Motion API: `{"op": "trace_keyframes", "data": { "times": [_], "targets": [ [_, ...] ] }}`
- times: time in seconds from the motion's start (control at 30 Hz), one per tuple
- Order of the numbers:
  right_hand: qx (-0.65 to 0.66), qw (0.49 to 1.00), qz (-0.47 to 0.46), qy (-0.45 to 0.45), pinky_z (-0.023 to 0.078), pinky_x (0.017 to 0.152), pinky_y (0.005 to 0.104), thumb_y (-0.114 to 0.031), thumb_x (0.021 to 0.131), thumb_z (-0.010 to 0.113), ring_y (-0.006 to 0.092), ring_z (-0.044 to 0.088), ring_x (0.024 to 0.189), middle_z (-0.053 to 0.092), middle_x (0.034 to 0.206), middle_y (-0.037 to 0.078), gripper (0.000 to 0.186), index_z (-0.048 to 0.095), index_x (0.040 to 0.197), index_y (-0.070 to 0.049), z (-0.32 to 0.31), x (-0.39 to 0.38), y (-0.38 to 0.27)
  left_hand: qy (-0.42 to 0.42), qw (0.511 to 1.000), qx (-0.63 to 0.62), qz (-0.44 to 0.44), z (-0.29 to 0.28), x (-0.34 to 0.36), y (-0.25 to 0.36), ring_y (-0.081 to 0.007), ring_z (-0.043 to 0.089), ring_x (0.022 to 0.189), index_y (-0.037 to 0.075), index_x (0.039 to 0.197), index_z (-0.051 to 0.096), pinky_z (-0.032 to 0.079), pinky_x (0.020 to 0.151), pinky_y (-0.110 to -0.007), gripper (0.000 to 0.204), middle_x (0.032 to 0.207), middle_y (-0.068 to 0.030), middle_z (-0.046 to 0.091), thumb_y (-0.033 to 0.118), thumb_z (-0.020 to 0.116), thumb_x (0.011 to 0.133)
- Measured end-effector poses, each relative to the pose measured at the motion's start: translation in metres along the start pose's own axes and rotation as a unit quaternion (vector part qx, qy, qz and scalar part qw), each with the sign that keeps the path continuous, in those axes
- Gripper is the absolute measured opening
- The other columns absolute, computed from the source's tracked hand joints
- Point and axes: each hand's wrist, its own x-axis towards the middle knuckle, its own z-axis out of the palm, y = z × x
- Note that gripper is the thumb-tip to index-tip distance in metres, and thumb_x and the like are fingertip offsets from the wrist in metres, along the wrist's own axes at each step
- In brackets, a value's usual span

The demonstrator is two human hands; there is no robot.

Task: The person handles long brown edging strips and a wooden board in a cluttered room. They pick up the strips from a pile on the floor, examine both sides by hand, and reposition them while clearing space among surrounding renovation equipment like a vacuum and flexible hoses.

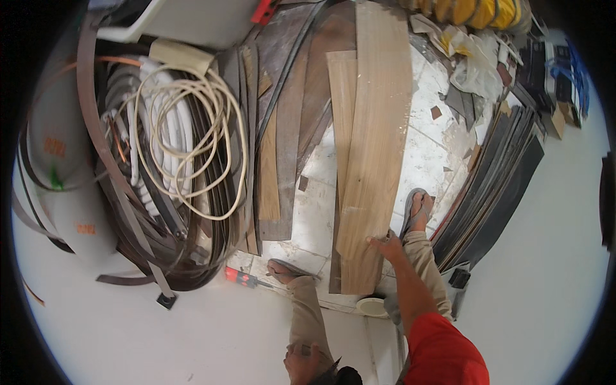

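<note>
My right hand (383,245) is closed on the right edge of a long wood-grain plank (377,135), near its close end. A narrower plank (342,74) of similar colour lies partly under it on the left, and a darker strip (335,269) shows along the lower left edge. Low in the view, my left hand (303,362) rests by my left knee with its fingers curled. Something small and dark shows at those fingers, too unclear to name.
Coiled cream cable (224,128) and dark edging strips pile up on the left. A red-and-grey tube (240,277) lies near my left foot. Dark panels (494,179) lean against the right wall. Plastic scraps (475,70) and a yellow duct (475,11) are at the far right.
</note>
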Motion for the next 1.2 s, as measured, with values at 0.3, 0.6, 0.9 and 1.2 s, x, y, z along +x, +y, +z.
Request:
{"op": "trace_keyframes", "data": {
  "times": [0.3,0.6,0.9,1.2],
  "targets": [
    [0.033,0.997,-0.012,0.074,0.046,0.102,0.0453,-0.050,0.087,0.069,0.0399,0.060,0.118,0.064,0.123,0.024,0.066,0.059,0.132,-0.002,-0.084,-0.034,-0.058,-0.035,0.992,0.016,0.122,-0.025,-0.002,0.014,-0.0413,0.057,0.114,0.000,0.117,0.064,0.045,0.098,-0.050,0.058,0.120,-0.0238,0.062,0.045,0.075,0.081],
    [0.192,0.967,0.113,0.124,0.050,0.094,0.0423,-0.039,0.087,0.070,0.0352,0.065,0.109,0.070,0.114,0.019,0.055,0.064,0.125,0.000,-0.294,-0.076,0.019,0.000,0.981,0.058,0.184,-0.100,-0.057,0.166,-0.0328,0.060,0.107,-0.002,0.128,0.060,0.050,0.090,-0.041,0.058,0.118,-0.0217,0.062,0.036,0.074,0.086],
    [0.149,0.940,0.277,0.132,0.047,0.099,0.0451,-0.042,0.088,0.067,0.0375,0.062,0.114,0.065,0.124,0.022,0.055,0.065,0.124,0.000,-0.354,-0.173,0.141,-0.021,0.970,0.065,0.234,-0.146,-0.061,0.300,-0.0289,0.060,0.108,-0.003,0.133,0.057,0.051,0.086,-0.039,0.055,0.124,-0.0176,0.058,0.031,0.069,0.092],
    [-0.029,0.974,0.225,-0.004,0.045,0.103,0.0460,-0.040,0.092,0.062,0.0401,0.055,0.120,0.062,0.127,0.022,0.041,0.068,0.116,-0.007,-0.236,-0.260,0.110,-0.105,0.938,0.126,0.307,-0.207,-0.002,0.279,-0.0346,0.059,0.111,-0.003,0.131,0.058,0.048,0.094,-0.044,0.064,0.125,-0.0234,0.059,0.041,0.072,0.088]
  ]
}}
